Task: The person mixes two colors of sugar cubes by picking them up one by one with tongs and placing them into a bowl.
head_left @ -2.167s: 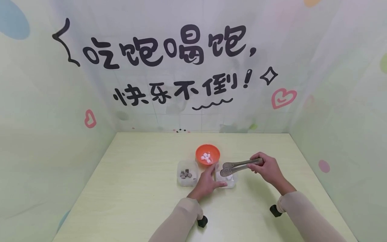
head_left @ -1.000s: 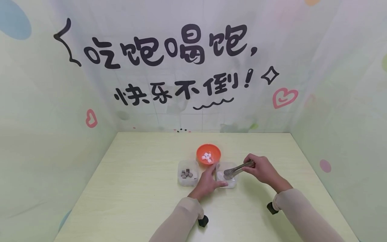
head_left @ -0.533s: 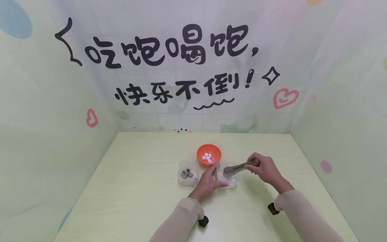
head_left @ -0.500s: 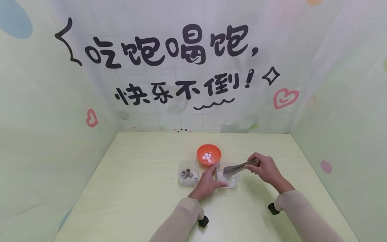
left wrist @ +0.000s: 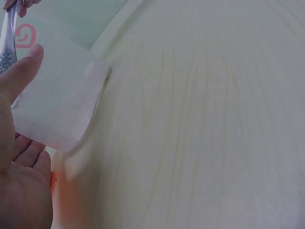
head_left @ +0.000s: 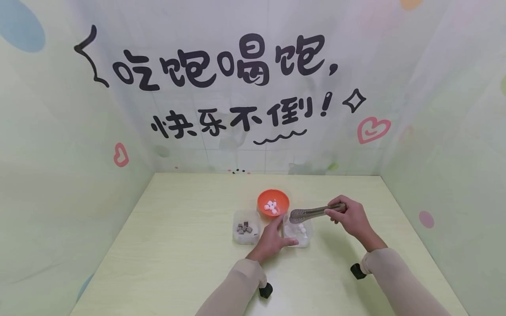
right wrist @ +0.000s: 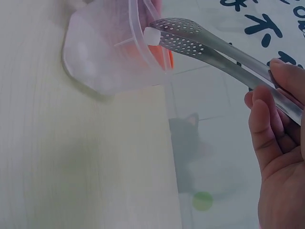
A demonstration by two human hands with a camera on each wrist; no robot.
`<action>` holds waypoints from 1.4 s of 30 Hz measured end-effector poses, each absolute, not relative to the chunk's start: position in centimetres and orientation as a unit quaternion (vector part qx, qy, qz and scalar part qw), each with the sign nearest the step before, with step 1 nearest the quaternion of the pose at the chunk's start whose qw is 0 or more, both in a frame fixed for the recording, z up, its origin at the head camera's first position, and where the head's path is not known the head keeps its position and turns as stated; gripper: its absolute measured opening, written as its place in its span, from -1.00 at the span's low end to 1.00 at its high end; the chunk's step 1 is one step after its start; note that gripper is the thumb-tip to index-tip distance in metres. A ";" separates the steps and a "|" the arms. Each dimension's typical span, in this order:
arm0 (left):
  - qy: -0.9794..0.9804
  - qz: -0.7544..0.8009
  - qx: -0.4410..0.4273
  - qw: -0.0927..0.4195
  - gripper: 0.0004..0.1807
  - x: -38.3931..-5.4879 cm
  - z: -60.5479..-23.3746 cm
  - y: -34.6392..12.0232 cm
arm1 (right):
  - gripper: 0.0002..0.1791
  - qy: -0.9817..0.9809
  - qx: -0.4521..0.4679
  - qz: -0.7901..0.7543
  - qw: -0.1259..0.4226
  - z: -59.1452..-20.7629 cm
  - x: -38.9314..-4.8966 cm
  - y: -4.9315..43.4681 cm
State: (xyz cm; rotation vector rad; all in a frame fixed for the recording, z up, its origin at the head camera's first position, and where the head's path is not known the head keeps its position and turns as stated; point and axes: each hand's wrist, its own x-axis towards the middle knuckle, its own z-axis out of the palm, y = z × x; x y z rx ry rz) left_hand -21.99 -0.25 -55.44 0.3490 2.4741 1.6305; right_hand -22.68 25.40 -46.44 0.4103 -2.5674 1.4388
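Observation:
My right hand (head_left: 352,217) holds metal tongs (head_left: 314,212) by their handles, over the right-hand clear plastic container (head_left: 302,242). A small white cube (right wrist: 152,36) sits between the perforated tong tips in the right wrist view. White pieces (head_left: 302,228) lie in that container. My left hand (head_left: 270,240) grips the container at its left side, thumb at the near side and fingers at the back. In the left wrist view the thumb (left wrist: 23,71) and fingers lie around the container's wall (left wrist: 66,100).
Behind the containers stands an orange bowl (head_left: 283,198) with several white cubes (head_left: 270,206) in it. Left of my left hand is a second clear container (head_left: 246,240) holding several brown-grey cubes (head_left: 245,227). A printed backdrop (head_left: 237,153) borders the pale table (head_left: 178,245).
The tongs have dipped into the right container and closed, then risen above it. Now they are higher, with a white cube between their tips. The left hand has stayed at the container.

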 end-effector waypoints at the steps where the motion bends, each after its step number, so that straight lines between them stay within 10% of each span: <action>1: 0.827 0.545 0.116 0.078 0.09 -22.0 -55.4 -0.2 | -0.80 -0.858 0.135 0.487 0.087 -46.4 -22.7 25.4; 42: 0.830 0.540 0.106 0.090 0.07 -21.9 -55.2 -0.4 | -0.77 -0.794 0.094 0.582 0.149 -47.0 -25.5 21.1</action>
